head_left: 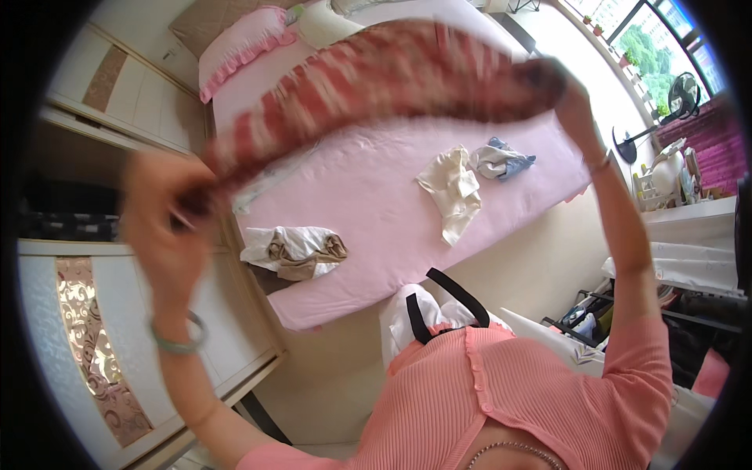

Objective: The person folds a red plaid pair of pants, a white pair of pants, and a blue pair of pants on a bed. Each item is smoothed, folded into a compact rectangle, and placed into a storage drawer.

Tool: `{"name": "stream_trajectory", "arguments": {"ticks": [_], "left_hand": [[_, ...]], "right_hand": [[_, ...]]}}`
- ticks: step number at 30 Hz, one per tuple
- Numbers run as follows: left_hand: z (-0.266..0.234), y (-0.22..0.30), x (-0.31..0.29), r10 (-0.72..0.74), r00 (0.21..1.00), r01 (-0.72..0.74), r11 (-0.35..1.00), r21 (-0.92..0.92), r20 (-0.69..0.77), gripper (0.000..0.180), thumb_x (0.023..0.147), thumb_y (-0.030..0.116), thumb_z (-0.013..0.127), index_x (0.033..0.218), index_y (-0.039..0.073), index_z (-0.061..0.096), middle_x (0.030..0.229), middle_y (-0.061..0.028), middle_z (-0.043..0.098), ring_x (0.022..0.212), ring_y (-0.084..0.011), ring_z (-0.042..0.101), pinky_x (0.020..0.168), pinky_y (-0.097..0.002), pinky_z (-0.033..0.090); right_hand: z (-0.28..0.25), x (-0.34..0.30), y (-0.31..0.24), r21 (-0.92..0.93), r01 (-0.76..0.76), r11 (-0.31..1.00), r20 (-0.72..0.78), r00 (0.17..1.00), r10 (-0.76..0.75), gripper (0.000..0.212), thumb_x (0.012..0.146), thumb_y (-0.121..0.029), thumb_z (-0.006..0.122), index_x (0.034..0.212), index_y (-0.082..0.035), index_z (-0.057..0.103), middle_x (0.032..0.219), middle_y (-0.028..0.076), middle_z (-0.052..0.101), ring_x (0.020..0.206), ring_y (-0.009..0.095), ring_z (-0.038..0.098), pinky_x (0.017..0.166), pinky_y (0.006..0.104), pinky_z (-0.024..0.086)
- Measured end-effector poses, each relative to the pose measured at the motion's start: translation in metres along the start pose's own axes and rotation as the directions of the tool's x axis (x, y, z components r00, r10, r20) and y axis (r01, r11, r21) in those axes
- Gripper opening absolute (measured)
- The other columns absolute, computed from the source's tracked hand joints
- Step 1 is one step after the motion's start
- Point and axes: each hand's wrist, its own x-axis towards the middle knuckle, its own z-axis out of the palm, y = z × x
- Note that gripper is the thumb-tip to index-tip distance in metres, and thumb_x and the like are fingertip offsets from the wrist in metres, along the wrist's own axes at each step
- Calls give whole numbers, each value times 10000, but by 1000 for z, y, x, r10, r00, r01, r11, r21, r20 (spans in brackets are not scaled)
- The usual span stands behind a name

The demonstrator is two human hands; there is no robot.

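Observation:
A red-and-cream patterned piece of cloth (pixel 368 74), smeared by motion, stretches in an arc between my raised hands above the bed. My left hand (pixel 168 211) is closed around its dark left end. At its other end my right hand (pixel 570 98) grips a bunched dark part. Whether the cloth is a garment or something else, the blur does not show. Below it on the pink bed sheet (pixel 368 211) lie a crumpled cream garment (pixel 453 188), a small blue-and-white garment (pixel 503 159) and a white-and-brown bundle of clothing (pixel 298 251).
A wardrobe (pixel 157 313) with an open dark section stands at the left. Pillows (pixel 247 47) lie at the bed's far end. On the right are a black fan (pixel 681 98), a white shelf (pixel 697 211) with small items, and a rack of clothes (pixel 595 317).

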Motion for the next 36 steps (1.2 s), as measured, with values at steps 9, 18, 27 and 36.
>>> {"name": "stream_trajectory", "arguments": {"ticks": [9, 18, 27, 36], "left_hand": [[216, 88, -318, -146, 819, 289, 941, -178, 554, 292, 653, 6, 642, 916, 120, 586, 831, -52, 511, 820, -245, 552, 712, -375, 423], [287, 98, -389, -72, 327, 719, 666, -199, 942, 246, 767, 135, 712, 993, 106, 620, 929, -93, 613, 868, -274, 619, 794, -386, 506], [457, -91, -345, -647, 210, 970, 43, -240, 733, 209, 933, 190, 613, 1076, 39, 636, 940, -99, 702, 845, -212, 677, 746, -336, 533], [595, -227, -304, -893, 29, 989, 90, 115, 449, 465, 877, 348, 699, 1067, -47, 543, 957, -237, 617, 884, -355, 602, 792, -431, 477]], "right_hand": [[106, -284, 66, -32, -237, 971, 545, 810, 216, 351, 755, 40, 643, 1062, -126, 677, 1155, 59, 656, 1104, 263, 578, 960, 387, 421], [158, -419, 118, -492, -259, 831, 833, 139, 536, 253, 819, -45, 583, 1035, -134, 678, 1061, 86, 679, 1073, 280, 598, 938, 398, 439], [327, -302, 232, -230, -771, 593, 765, 234, 600, 264, 928, -253, 585, 861, -23, 697, 799, 85, 696, 701, 229, 643, 668, 325, 505], [526, -154, 293, -247, -897, 368, 542, 187, 819, 335, 891, -235, 639, 1043, 64, 625, 841, 164, 693, 748, 246, 675, 697, 351, 534]]}}
